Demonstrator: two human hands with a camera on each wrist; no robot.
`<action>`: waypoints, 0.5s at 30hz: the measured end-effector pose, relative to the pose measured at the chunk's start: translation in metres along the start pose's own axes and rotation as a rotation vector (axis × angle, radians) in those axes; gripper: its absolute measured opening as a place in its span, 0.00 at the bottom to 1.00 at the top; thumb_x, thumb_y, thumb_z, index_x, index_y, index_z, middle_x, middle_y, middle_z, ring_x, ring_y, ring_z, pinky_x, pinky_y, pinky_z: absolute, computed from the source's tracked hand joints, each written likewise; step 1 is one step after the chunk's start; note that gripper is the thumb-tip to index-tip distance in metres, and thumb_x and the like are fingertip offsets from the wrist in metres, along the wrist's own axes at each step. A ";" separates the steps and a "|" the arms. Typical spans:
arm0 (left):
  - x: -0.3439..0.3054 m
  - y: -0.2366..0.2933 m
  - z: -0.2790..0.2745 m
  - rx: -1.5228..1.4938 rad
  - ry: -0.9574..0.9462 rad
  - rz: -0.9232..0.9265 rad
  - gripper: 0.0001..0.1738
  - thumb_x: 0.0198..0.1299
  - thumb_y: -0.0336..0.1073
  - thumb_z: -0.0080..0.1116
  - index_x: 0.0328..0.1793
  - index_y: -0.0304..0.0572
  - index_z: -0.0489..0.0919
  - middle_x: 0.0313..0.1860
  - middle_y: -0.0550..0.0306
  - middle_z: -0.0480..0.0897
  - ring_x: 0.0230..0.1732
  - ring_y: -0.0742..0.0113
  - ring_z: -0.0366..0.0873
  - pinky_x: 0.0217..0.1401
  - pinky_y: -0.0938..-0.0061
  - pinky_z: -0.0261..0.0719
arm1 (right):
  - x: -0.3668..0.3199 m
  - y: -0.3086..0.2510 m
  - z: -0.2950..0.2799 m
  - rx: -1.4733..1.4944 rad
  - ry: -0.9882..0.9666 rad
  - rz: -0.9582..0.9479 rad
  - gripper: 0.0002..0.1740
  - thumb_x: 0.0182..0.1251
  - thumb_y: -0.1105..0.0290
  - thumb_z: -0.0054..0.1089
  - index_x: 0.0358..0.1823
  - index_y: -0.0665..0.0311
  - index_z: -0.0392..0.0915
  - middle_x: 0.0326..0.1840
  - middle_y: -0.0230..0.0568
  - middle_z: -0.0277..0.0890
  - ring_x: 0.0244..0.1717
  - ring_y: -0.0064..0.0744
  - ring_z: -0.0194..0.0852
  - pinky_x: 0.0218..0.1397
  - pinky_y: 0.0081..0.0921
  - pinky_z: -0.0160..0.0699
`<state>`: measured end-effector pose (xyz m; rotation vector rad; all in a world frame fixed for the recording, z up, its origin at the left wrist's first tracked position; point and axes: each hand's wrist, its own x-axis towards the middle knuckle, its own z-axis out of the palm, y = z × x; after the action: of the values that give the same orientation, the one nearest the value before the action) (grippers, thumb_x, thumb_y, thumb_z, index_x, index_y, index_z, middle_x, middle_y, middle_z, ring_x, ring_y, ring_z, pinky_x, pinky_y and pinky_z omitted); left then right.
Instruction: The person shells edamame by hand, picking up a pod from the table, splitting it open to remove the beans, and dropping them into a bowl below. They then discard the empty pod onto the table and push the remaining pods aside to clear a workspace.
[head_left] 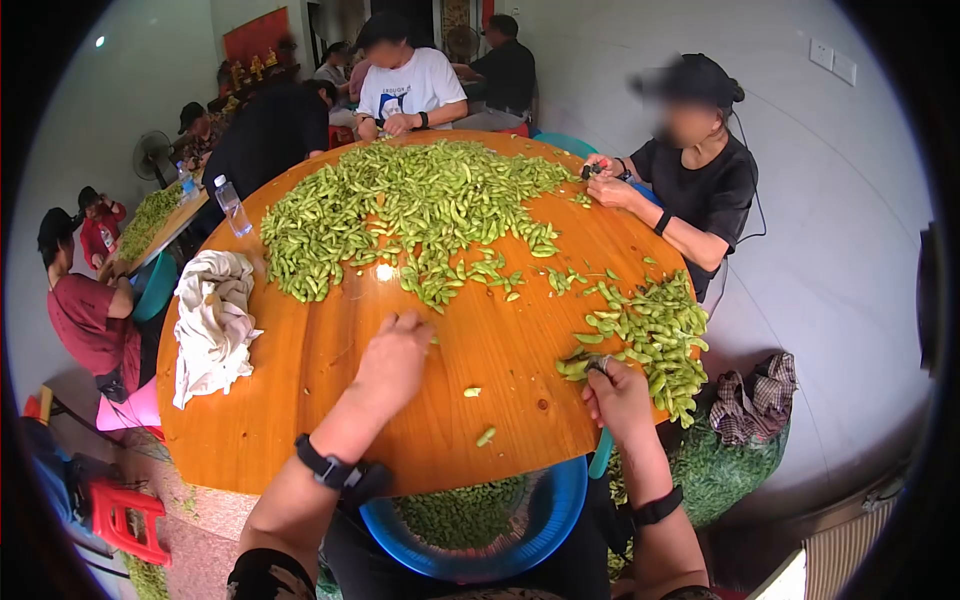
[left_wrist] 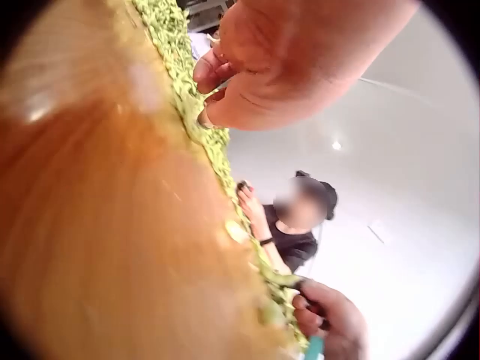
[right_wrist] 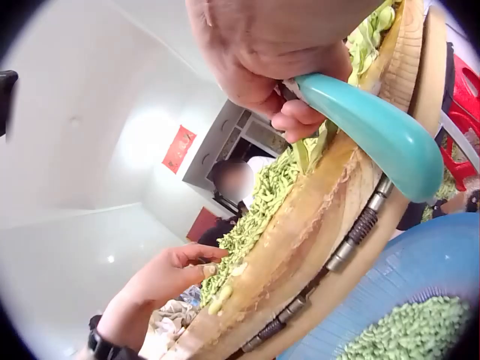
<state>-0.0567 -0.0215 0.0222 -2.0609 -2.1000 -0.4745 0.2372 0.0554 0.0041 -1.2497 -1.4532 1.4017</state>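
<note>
My left hand (head_left: 393,360) is over the table in front of the big heap of green soybean pods (head_left: 400,200). Its fingers are loosely bent, and in the right wrist view the thumb stands apart from them. My right hand (head_left: 617,400) grips a tool with a turquoise handle (right_wrist: 367,131); the fingers hide much of its working end. Pods (head_left: 575,367) lie right at those fingertips, beside the smaller pod heap (head_left: 660,340). Below the table edge, a blue basin (head_left: 573,520) holds shelled green beans (head_left: 465,515). Two loose pieces, a bean (head_left: 472,392) and a pod (head_left: 486,437), lie between my hands.
The round wooden table (head_left: 330,400) has a crumpled white cloth (head_left: 213,325) and a plastic bottle (head_left: 232,207) at left. Across it sits a person in white (head_left: 415,90); another in black (head_left: 715,190) sits at right. A filled green mesh sack (head_left: 735,465) stands right; a red stool (head_left: 130,520), left.
</note>
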 end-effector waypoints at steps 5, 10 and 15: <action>0.017 -0.038 0.025 -0.039 0.076 -0.019 0.12 0.52 0.24 0.57 0.44 0.38 0.80 0.42 0.48 0.79 0.44 0.45 0.77 0.46 0.60 0.78 | -0.014 -0.003 0.025 -0.141 -0.104 -0.160 0.09 0.69 0.72 0.51 0.44 0.67 0.78 0.20 0.31 0.72 0.13 0.16 0.65 0.17 0.19 0.64; 0.005 0.005 0.010 -0.544 0.003 -0.130 0.08 0.57 0.24 0.58 0.44 0.35 0.78 0.37 0.57 0.81 0.34 0.62 0.80 0.36 0.71 0.79 | -0.020 -0.026 0.055 -0.030 -0.251 -0.041 0.09 0.70 0.71 0.52 0.44 0.67 0.77 0.23 0.31 0.74 0.15 0.15 0.67 0.16 0.16 0.64; -0.012 0.044 0.020 -1.270 -0.079 -0.190 0.16 0.61 0.21 0.57 0.56 0.36 0.78 0.37 0.62 0.79 0.32 0.79 0.76 0.33 0.82 0.76 | -0.019 -0.031 0.077 0.187 -0.435 0.104 0.09 0.72 0.71 0.51 0.43 0.69 0.76 0.26 0.33 0.75 0.17 0.15 0.68 0.15 0.14 0.62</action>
<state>-0.0101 -0.0265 0.0046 -2.3096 -2.2637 -2.2311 0.1632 0.0201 0.0274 -0.9501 -1.5067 1.9207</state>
